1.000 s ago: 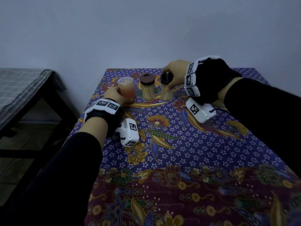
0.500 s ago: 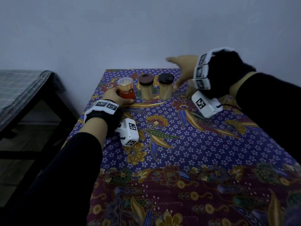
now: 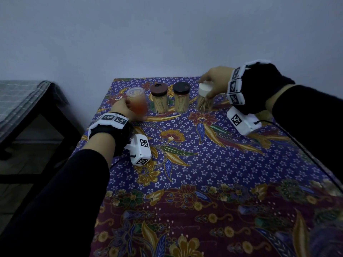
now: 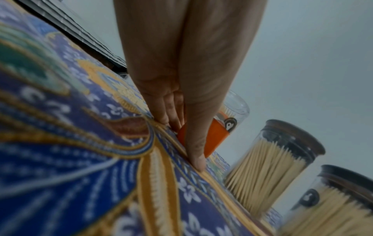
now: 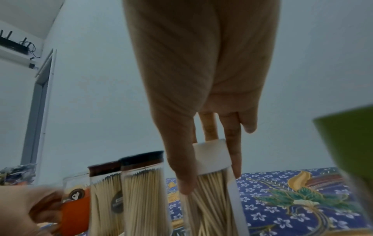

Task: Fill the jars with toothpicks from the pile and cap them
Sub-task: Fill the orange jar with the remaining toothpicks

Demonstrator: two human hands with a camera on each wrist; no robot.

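Note:
Four toothpick jars line the far end of the patterned tablecloth (image 3: 204, 164). My left hand (image 3: 121, 110) grips the orange-labelled jar (image 3: 137, 103) with a clear lid, thumb and fingers round its base (image 4: 214, 135). Beside it stand two brown-capped jars (image 3: 159, 101) (image 3: 181, 99), full of toothpicks. My right hand (image 3: 213, 80) grips the white-capped jar (image 3: 205, 97), fingers down over its cap (image 5: 212, 156); this jar leans to the right. No loose pile is in view.
A dark side table (image 3: 27, 101) with a checked cloth stands to the left, below the table edge. A blurred green-topped object (image 5: 347, 143) sits close on the right. A black cable (image 3: 306, 154) runs along the table's right side. A wall rises behind.
My right hand let go of the second brown-capped jar, swung right and now grips the white-capped jar. My left hand kept the orange-labelled jar, which now tilts.

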